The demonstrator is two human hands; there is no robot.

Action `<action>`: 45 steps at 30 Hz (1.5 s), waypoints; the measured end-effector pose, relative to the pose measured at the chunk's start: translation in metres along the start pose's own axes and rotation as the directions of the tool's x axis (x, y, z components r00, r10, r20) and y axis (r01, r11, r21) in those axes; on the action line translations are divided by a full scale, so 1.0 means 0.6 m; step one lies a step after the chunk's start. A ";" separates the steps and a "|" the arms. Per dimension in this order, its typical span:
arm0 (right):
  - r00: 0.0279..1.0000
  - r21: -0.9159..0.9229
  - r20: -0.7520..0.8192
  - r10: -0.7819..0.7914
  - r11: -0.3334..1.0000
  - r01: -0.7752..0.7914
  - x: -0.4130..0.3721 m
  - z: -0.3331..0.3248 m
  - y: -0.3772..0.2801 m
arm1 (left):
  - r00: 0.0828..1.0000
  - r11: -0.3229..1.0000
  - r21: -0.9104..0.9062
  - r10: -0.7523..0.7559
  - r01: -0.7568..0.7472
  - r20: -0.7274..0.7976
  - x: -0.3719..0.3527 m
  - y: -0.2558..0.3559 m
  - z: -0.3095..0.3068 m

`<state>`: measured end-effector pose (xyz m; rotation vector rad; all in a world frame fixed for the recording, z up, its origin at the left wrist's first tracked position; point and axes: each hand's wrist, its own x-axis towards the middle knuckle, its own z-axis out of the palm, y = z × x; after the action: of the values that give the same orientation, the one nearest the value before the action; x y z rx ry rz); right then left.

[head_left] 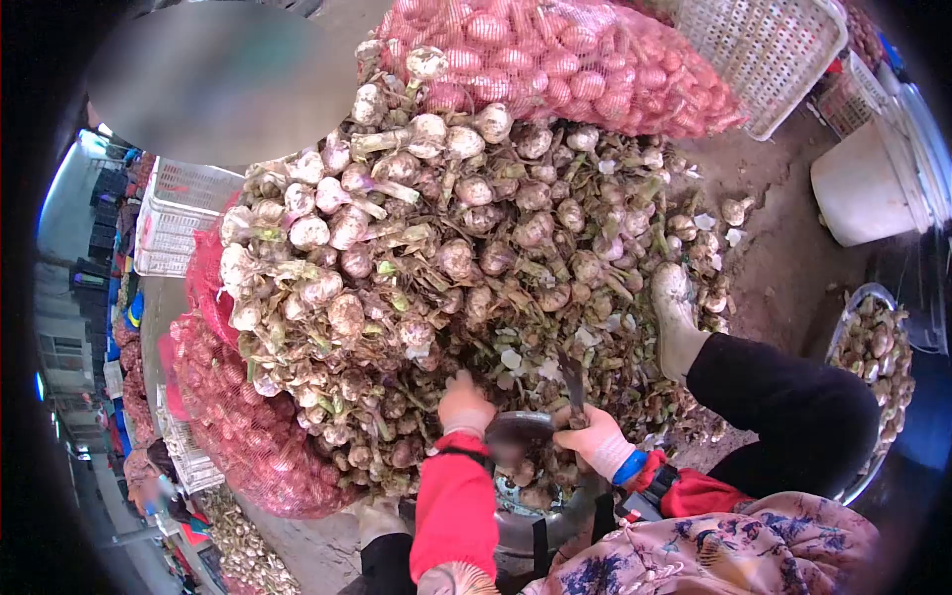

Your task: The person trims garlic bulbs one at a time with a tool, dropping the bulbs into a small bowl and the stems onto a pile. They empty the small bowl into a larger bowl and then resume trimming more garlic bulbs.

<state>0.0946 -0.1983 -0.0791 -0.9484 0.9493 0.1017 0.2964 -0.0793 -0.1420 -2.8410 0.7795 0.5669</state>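
My left hand (465,407) reaches to the near edge of a large heap of garlic bulbs (456,258), fingers stretched toward the bulbs and nothing visible in them. My right hand (598,442) is closed around a knife (572,379), its dark blade pointing up and away from me. Between the hands, close to my lap, is a metal basin (524,534) with some garlic bulbs (535,496) in it. A dark rounded thing (520,426) at its far rim is partly blurred, and I cannot make out what it is.
Red mesh sacks of bulbs lie behind (555,59) and left (248,426) of the heap. White plastic crates (769,50) and a white bucket (868,183) stand around. At right, another basin (873,367) holds garlic. My boot (674,317) rests against the heap.
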 end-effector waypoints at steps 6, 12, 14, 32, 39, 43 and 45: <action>0.785 -0.148 0.068 -0.616 0.772 0.618 -0.045 0.022 -0.030 | 0.970 0.821 -0.539 0.069 -0.187 -0.232 -0.183 0.000 -0.118; 0.881 0.239 0.454 -0.131 0.971 0.022 -0.122 0.009 -0.035 | 0.998 -0.026 -0.998 -0.014 -0.065 -0.065 -0.359 0.078 -0.127; 0.868 0.200 0.482 -0.122 0.979 0.027 -0.124 0.001 -0.023 | 1.000 -0.071 -0.997 -0.007 -0.013 -0.013 -0.379 0.079 -0.125; 0.744 -0.736 0.635 -0.206 0.131 0.665 -0.172 0.009 0.001 | 0.986 -0.273 -0.948 -0.074 -0.165 -0.151 -0.439 0.059 -0.068; 0.720 -0.726 0.629 -0.292 0.111 0.679 -0.123 -0.003 0.037 | 0.982 -0.263 -0.951 -0.136 -0.160 -0.128 -0.434 0.071 -0.047; 0.974 -0.941 0.178 -0.139 0.264 0.210 -0.056 -0.066 0.049 | 0.881 0.459 -0.814 -0.128 -0.355 -0.456 -0.455 0.091 -0.118; 0.921 -0.696 -0.139 -0.363 0.697 0.170 0.037 -0.136 0.111 | 0.834 0.398 -0.800 -0.135 -0.450 -0.536 -0.467 0.075 -0.137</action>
<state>0.0246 -0.2241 -0.1572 -1.8187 1.0253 0.0680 0.0771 -0.0069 0.0421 -4.1389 1.1054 0.2057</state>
